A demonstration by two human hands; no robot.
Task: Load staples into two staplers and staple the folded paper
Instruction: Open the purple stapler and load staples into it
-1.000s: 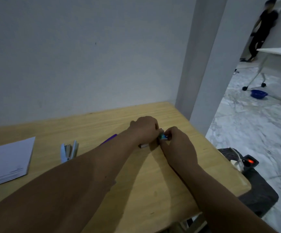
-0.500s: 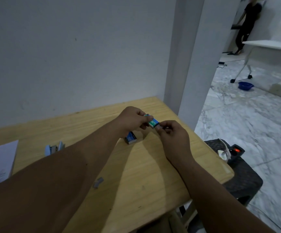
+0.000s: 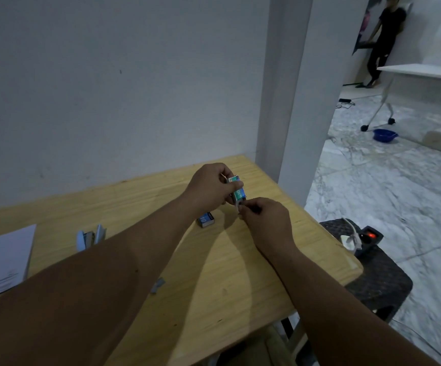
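Note:
My left hand (image 3: 210, 187) holds a small green-and-blue staple box (image 3: 237, 190) upright above the wooden table (image 3: 227, 273). My right hand (image 3: 264, 220) pinches the box's inner tray at its lower end; I cannot make out any staples there. A second blue staple box (image 3: 206, 219) lies on the table just below my left hand. A light blue stapler (image 3: 90, 236), flipped open, lies left of my forearm. The white folded paper (image 3: 1, 262) rests at the table's left edge. A short grey strip of staples (image 3: 157, 285) lies near my left forearm.
A white wall and pillar stand right behind the table. A dark wicker stool (image 3: 372, 270) with a power strip and cable stands by the table's right corner. Far right are a marble floor, a blue basin (image 3: 384, 135), a white rolling table and a standing person (image 3: 384, 40).
Both hands have lifted the green staple box off the table and my right hand has drawn its tray out slightly. The view has shifted right, uncovering the second blue box.

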